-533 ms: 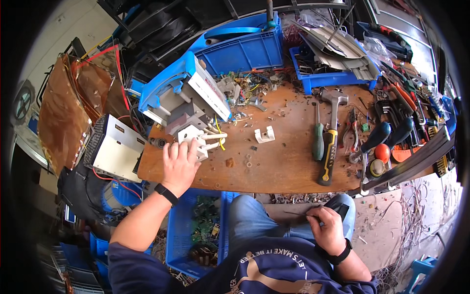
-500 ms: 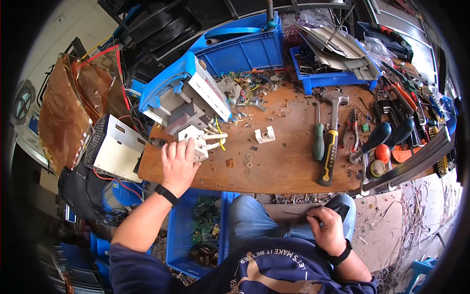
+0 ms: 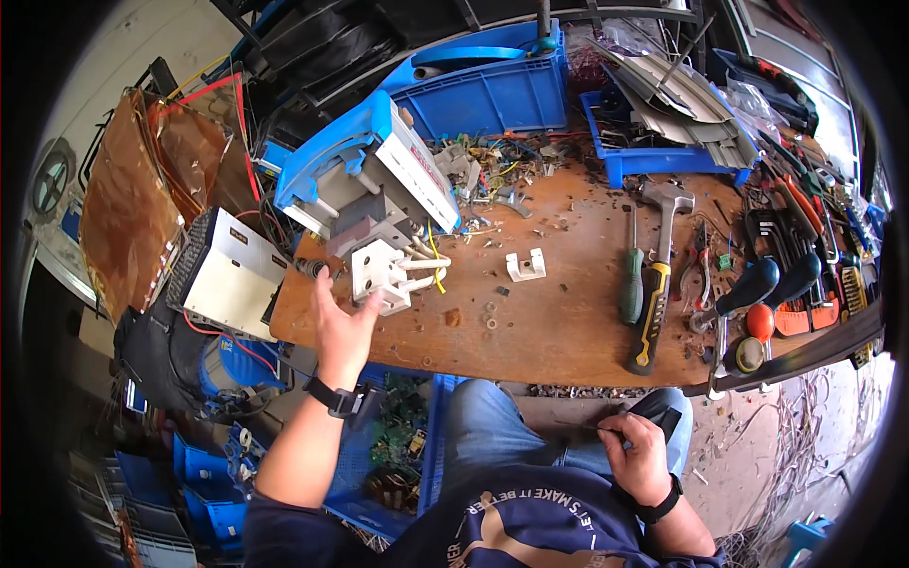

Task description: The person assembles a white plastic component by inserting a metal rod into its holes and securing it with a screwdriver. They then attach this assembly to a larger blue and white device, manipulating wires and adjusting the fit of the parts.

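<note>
My left hand [image 3: 343,327] is at the bench's left end, open, fingers and thumb spread. Its thumb tip is at the near side of a white plastic block [image 3: 379,270] with holes and prongs; I cannot tell if they touch. The fingertips are beside a dark ridged metal part [image 3: 309,268]. Behind the block leans a blue and white appliance housing [image 3: 374,156], a yellow wire [image 3: 437,256] hanging at its edge. Over my right thigh, my right hand [image 3: 636,457] is closed on a thin dark rod, mostly hidden by the fingers. A small white bracket [image 3: 525,265] lies mid-bench.
A green-handled screwdriver [image 3: 632,284], a hammer [image 3: 653,293] and red pliers [image 3: 699,260] lie on the right, near more tools. Scrap pieces [image 3: 483,175] cover the back, before a blue crate [image 3: 483,95]. Below the bench, a blue bin [image 3: 434,445] holds circuit boards.
My left hand has let go of the white block, drawn back slightly and spread its fingers. The rod in my right hand shows less now. The whole view has shifted a little.
</note>
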The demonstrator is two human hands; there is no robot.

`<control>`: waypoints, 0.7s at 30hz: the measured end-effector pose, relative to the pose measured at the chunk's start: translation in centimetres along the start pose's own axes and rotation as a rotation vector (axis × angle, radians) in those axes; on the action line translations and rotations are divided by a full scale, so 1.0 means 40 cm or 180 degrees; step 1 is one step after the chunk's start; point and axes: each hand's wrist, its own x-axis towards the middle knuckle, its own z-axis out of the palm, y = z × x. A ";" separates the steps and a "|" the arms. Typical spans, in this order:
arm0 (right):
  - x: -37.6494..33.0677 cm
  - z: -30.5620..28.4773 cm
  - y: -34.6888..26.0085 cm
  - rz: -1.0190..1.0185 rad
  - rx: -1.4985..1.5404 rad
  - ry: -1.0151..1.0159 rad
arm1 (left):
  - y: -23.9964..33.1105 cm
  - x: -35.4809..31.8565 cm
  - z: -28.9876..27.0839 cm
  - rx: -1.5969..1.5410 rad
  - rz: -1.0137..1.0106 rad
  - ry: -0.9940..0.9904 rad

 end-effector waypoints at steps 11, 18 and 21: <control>0.000 -0.007 0.041 0.0436 0.0078 -0.0414 | 0.008 -0.009 0.144 -0.1752 -0.0431 0.0663; -0.014 -0.018 0.099 0.0794 -0.0294 -0.0721 | 0.031 -0.002 0.112 -0.1386 -0.0625 0.0460; -0.031 -0.018 0.130 0.0915 -0.0308 -0.0637 | -0.006 -0.008 0.097 -0.1316 -0.0612 0.0448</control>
